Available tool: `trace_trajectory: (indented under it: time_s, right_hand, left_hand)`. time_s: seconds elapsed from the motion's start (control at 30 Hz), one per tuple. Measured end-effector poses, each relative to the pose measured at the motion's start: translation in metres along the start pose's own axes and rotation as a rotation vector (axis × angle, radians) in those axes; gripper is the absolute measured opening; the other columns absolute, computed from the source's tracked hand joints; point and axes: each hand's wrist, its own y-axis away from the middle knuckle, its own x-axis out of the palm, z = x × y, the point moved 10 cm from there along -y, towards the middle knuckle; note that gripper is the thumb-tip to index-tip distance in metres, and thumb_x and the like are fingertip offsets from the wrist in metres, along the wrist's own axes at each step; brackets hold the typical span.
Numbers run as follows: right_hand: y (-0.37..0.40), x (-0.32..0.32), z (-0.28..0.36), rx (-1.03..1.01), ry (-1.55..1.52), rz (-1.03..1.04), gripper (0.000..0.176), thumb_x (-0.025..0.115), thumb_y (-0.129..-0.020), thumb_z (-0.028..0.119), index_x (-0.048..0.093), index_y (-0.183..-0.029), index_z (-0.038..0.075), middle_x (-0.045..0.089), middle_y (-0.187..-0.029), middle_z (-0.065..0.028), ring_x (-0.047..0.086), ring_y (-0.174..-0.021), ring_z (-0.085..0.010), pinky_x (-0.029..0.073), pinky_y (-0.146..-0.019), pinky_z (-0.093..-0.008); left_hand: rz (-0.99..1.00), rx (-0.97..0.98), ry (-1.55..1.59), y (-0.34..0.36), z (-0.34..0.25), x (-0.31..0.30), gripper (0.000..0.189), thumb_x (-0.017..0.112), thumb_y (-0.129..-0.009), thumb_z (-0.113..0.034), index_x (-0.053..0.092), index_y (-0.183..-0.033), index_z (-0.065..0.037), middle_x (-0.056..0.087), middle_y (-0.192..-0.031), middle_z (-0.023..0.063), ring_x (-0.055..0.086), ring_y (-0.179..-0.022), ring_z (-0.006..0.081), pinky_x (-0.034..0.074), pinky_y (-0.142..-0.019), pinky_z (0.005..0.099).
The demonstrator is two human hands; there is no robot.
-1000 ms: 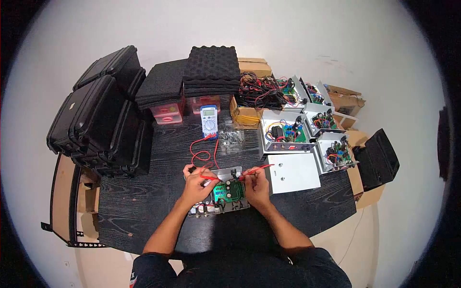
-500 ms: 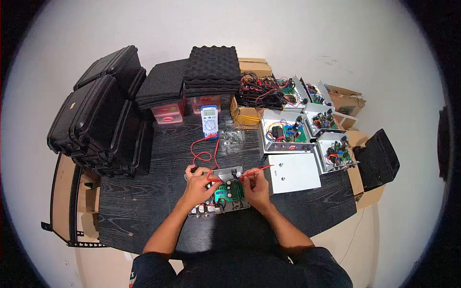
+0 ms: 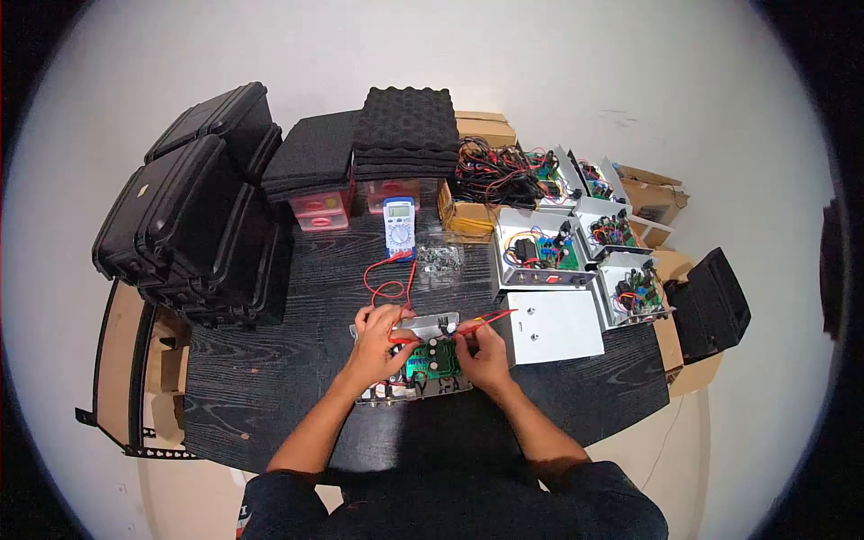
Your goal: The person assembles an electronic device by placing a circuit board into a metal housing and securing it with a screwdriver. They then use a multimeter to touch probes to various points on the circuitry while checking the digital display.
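Observation:
My left hand [image 3: 375, 349] is closed round a red test probe [image 3: 401, 341] at the left side of an opened metal unit with a green circuit board [image 3: 421, 364]. On the right, my right hand [image 3: 483, 353] pinches a second red probe [image 3: 497, 318], whose rear end points up and right. The probe tips are too small to make out against the board. Behind the unit, a blue and white multimeter [image 3: 400, 230] lies face up, with red leads [image 3: 387, 286] running from it toward my hands.
Black cases [image 3: 171, 216] are stacked at the left. Foam sheets [image 3: 407, 126] sit on red drawers [image 3: 321, 211]. A bag of small parts [image 3: 441, 261] lies by the meter. Opened white units [image 3: 540, 247] and a white panel [image 3: 562, 337] are at the right, near a cardboard box [image 3: 691, 373].
The whole view has shifted slightly, with the scene a little further right. Both hands keep nearly the same pose at the unit, still holding the probes.

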Motion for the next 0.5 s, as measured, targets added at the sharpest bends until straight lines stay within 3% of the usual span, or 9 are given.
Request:
trace_trajectory:
  time_s: [0.17,0.5]
  right_hand:
    - [0.002,0.001,-0.003,0.027,0.034,0.022,0.014,0.071,-0.097,0.001,0.065,-0.11,0.002,0.07,-0.091,-0.0097,0.072,-0.078,-0.0149,0.059,-0.07,-0.0304]
    - [0.001,0.0,0.004,-0.039,0.06,0.011,0.017,0.073,-0.096,0.0,0.065,-0.11,0.003,0.067,-0.088,-0.0072,0.068,-0.073,-0.0129,0.056,-0.066,-0.0285]
  left_hand:
    - [0.128,-0.029,-0.026,0.003,0.003,0.011,0.012,0.082,-0.087,-0.017,0.077,-0.098,-0.014,0.07,-0.137,0.0027,0.061,-0.131,0.0225,0.026,-0.113,0.0566]
    - [0.12,-0.004,-0.069,0.006,0.007,0.014,0.013,0.08,-0.09,-0.021,0.077,-0.1,-0.014,0.072,-0.138,0.0027,0.061,-0.128,0.0237,0.03,-0.11,0.0545]
